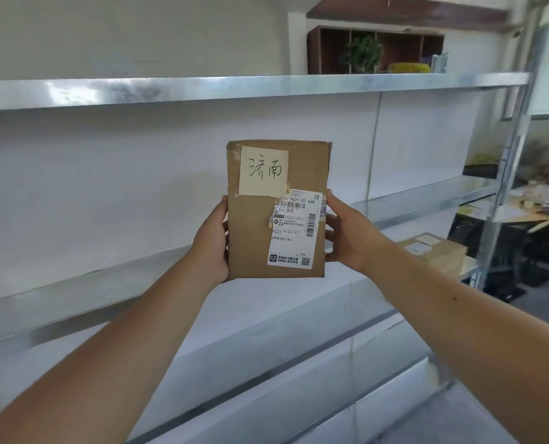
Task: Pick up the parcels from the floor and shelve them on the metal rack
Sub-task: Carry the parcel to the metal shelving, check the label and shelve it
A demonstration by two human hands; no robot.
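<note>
A brown cardboard parcel (pixel 254 238) stands upright in the air in front of the metal rack (pixel 202 89). It carries a cream note with handwritten characters and a white shipping label. My left hand (pixel 210 245) grips its lower left edge, and my right hand (pixel 347 233) grips its right edge, fingers curled round the sides. The parcel is level with the gap between the upper and middle shelves. A second cardboard parcel (pixel 440 251) lies on a lower shelf at the right.
The rack's shelf boards run left to right, with an upright post (pixel 507 174) at the right end. Beyond the post is a cluttered desk (pixel 529 203). A wooden cubby with a plant (pixel 363 52) hangs on the wall above.
</note>
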